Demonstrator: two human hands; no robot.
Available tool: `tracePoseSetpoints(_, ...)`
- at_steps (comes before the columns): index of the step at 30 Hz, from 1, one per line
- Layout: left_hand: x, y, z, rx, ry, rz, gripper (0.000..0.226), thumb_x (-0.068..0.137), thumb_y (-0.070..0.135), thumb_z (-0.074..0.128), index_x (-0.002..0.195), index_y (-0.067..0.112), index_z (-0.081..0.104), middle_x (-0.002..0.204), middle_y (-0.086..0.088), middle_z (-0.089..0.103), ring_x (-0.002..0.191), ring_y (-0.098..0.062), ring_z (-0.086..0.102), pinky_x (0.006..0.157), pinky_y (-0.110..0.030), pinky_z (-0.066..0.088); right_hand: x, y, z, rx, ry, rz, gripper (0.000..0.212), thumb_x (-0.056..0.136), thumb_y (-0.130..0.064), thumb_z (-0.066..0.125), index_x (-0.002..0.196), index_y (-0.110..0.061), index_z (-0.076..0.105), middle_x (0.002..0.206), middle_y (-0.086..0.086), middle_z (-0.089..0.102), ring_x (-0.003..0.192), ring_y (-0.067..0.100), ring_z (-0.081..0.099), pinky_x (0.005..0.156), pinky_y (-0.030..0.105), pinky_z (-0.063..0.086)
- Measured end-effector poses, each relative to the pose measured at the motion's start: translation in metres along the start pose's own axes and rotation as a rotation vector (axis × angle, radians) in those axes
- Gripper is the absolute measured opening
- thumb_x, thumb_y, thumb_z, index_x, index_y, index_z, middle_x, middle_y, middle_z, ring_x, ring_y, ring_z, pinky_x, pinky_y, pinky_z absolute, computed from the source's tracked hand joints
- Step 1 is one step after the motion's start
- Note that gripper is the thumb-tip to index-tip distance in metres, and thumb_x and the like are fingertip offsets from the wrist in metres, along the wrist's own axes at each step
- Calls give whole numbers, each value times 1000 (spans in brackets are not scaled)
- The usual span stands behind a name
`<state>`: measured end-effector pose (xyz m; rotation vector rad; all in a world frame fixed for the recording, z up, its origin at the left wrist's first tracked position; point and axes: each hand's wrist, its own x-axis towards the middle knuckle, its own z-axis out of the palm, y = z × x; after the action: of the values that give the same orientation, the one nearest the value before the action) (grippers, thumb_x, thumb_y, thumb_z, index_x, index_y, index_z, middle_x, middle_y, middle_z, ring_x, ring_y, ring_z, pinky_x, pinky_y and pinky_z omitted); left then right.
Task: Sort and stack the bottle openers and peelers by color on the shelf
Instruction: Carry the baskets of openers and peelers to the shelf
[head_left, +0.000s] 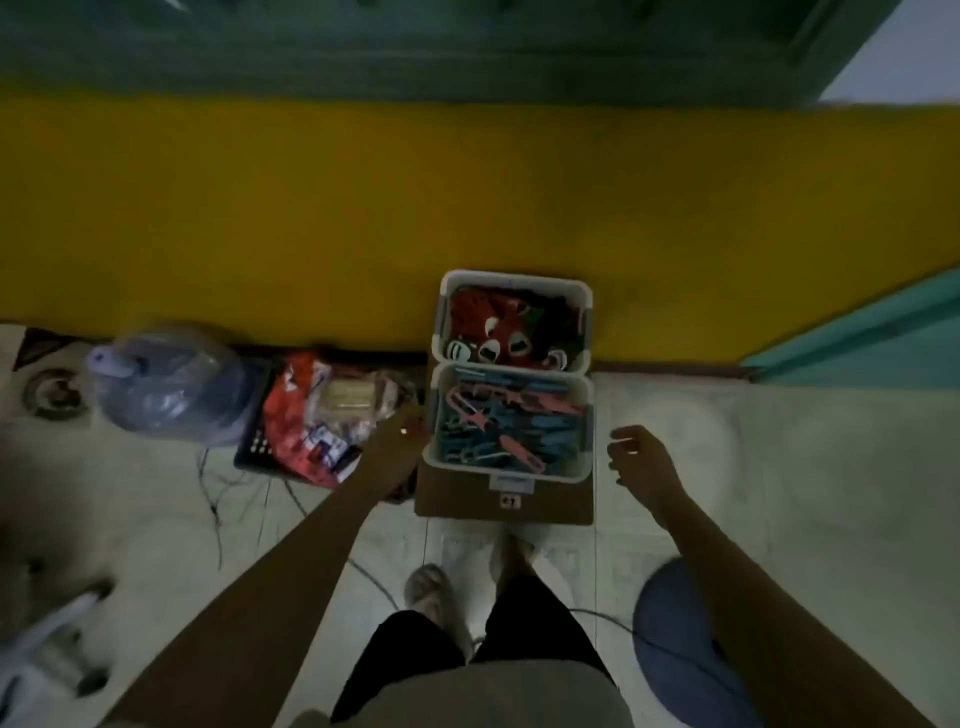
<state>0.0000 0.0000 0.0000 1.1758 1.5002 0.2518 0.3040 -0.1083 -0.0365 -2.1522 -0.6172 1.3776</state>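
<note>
Two white bins stand on the floor against a yellow wall. The near bin (586, 415) holds a jumble of blue and pink peelers (506, 426). Red and dark bottle openers (506, 327) fill the far bin (586, 312). The near bin rests on a brown cardboard box (467, 499). My left hand (402, 431) is at the near bin's left wall, fingers partly hidden. My right hand (641, 454) hovers just right of that bin, fingers loosely curled and empty. The frame is dim and blurred.
A dark crate with red packaging (306, 426) and a clear plastic bag (171, 384) lie left of the bins. Thin cables (228, 499) trail over the tiled floor. A blue round cushion (680, 639) sits at lower right. My feet stand just behind the cardboard box.
</note>
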Motion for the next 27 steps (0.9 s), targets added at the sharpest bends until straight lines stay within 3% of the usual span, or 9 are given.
tracePoseSetpoints(2, 22, -4, 7, -96, 19, -80, 24, 96, -6, 53, 95, 16, 60, 94, -6, 62, 95, -36, 56, 61, -26, 45, 20, 2, 3, 1, -19, 7, 21, 93, -2, 58, 113, -8, 55, 102, 19, 64, 83, 31, 60, 69, 37, 48)
tracePoseSetpoints(5, 43, -13, 14, -260, 49, -199, 33, 94, -13, 49, 118, 8, 57, 92, -11, 66, 111, -47, 53, 66, -24, 48, 38, 0, 16, -7, -84, 38, 25, 90, -6, 65, 110, -12, 53, 104, 13, 65, 94, 32, 64, 78, 44, 55)
tracePoseSetpoints(7, 52, -17, 17, -261, 16, -187, 30, 91, -6, 60, 111, 15, 62, 85, 3, 73, 109, -41, 59, 77, -32, 51, 45, -4, 21, -28, -88, 46, 19, 92, -12, 64, 106, -15, 53, 98, 5, 64, 96, 31, 66, 85, 48, 57)
tracePoseSetpoints(9, 54, -13, 20, -213, -12, -194, 29, 90, -2, 63, 110, 19, 65, 95, 0, 73, 97, -31, 64, 83, -35, 52, 50, -7, 24, -73, -76, 41, 11, 95, -14, 60, 102, -16, 52, 93, 2, 63, 95, 30, 66, 86, 48, 57)
tracePoseSetpoints(11, 59, -11, 22, -195, 27, -208, 34, 94, -6, 56, 117, 18, 62, 104, -8, 68, 88, -19, 64, 78, -27, 52, 54, -7, 26, -137, -68, 16, 12, 95, -16, 60, 106, -13, 54, 98, 6, 64, 95, 29, 66, 86, 47, 57)
tracePoseSetpoints(13, 61, -8, 25, -119, 74, -196, 36, 94, -7, 54, 117, 20, 60, 100, -2, 64, 84, -12, 61, 70, -17, 48, 55, -7, 26, -169, -56, 11, 21, 94, -16, 61, 113, -7, 56, 103, 9, 65, 94, 28, 66, 86, 47, 57)
tracePoseSetpoints(16, 62, -8, 25, -14, 59, -201, 21, 95, -5, 53, 97, 14, 62, 90, 6, 61, 83, -13, 57, 63, -11, 44, 55, -8, 27, -201, -39, 22, 21, 92, -11, 63, 112, -5, 56, 101, 9, 64, 94, 28, 66, 85, 44, 57)
tracePoseSetpoints(22, 55, -16, 16, 54, 56, -196, 30, 91, -7, 57, 78, 20, 59, 77, 1, 59, 77, -23, 57, 77, -33, 50, 42, -4, 35, -218, 1, 35, 19, 93, -9, 62, 111, -4, 59, 102, 8, 65, 96, 27, 65, 86, 41, 56)
tracePoseSetpoints(27, 43, -22, 0, 144, -64, -121, 6, 87, 2, 61, 90, -1, 65, 88, -20, 64, 83, -29, 60, 77, -39, 50, 2, 8, 42, -170, 66, 93, 29, 91, -10, 64, 119, -3, 58, 111, 10, 65, 101, 27, 64, 89, 41, 55)
